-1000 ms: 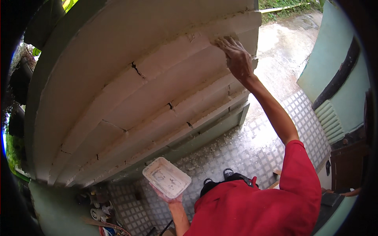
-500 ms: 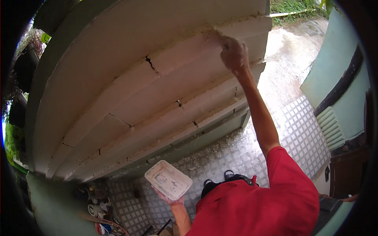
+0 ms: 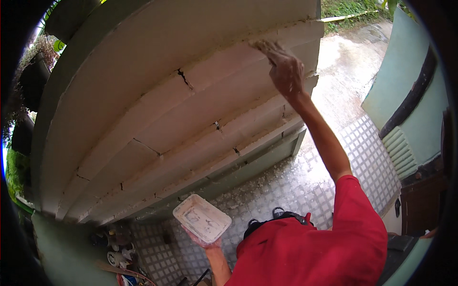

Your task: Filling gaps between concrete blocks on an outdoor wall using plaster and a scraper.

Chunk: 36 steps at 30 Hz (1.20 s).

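Observation:
My left hand (image 3: 204, 241) supports a shallow, white-smeared rectangular tub (image 3: 202, 220) from below, its fingers wrapped under the near side. Grey streaks mark the inside of the tub. Up at the pale ridged wall (image 3: 157, 112), my dusty right hand (image 3: 287, 70) is closed, with a beige, blurred thing (image 3: 264, 45) at its fingertips against the upper ridge. I cannot make out what that thing is. Down the middle of the wall runs a dark crack (image 3: 183, 78), left of my right hand, and smaller gaps break the lower ridges.
White crumbs are scattered on the patterned tile floor (image 3: 238, 202) along the wall's foot. Cans and clutter (image 3: 117, 257) stand at the lower left. A dark wooden cabinet (image 3: 422, 207) is on the right. Bright concrete and grass (image 3: 343, 7) lie beyond the wall's right end.
My right hand has shifted slightly right and down, tilting so that the beige thing shows more clearly. The tub in my left hand has barely moved.

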### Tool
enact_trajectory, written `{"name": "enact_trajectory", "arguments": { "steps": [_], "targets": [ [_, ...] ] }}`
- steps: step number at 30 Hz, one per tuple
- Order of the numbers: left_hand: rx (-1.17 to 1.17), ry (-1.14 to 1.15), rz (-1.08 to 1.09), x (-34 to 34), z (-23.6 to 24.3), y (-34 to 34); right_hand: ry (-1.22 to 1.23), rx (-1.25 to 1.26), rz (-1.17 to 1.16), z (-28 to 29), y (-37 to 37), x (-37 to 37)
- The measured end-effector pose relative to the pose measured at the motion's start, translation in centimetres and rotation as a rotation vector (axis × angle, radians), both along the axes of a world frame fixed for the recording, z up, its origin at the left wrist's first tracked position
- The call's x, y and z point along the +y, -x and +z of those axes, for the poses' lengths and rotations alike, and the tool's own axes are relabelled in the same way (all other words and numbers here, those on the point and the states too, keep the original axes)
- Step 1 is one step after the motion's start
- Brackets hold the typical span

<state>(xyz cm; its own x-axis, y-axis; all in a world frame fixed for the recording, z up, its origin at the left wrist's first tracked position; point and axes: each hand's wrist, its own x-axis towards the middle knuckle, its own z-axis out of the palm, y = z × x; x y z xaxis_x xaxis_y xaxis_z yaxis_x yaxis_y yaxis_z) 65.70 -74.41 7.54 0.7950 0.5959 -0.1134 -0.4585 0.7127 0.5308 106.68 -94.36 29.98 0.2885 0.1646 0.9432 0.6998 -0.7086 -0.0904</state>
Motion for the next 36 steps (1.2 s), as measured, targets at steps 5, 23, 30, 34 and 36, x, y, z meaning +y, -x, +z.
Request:
{"name": "enact_trajectory", "arguments": {
  "steps": [5,23,30,34,36],
  "targets": [
    [-0.006,0.0,-0.006,-0.3,0.5,-0.1,0.136,0.055,-0.076,-1.3,-1.9,0.2],
    [-0.033,-0.035,-0.096,-1.2,0.4,-1.8,-0.276,0.42,0.039,1.2,-6.5,-6.4],
    [-0.033,0.061,-0.075,-1.3,1.1,-2.2,-0.221,0.362,0.023,0.5,-2.0,-0.7],
    [-0.002,0.069,-0.046,-0.8,1.1,-2.0,-0.213,0.267,0.079,-0.5,0.5,2.0],
    [0.048,-0.012,0.008,-0.7,1.2,-2.4,-0.183,0.246,0.051,-0.7,1.6,3.3]
  ]
}}
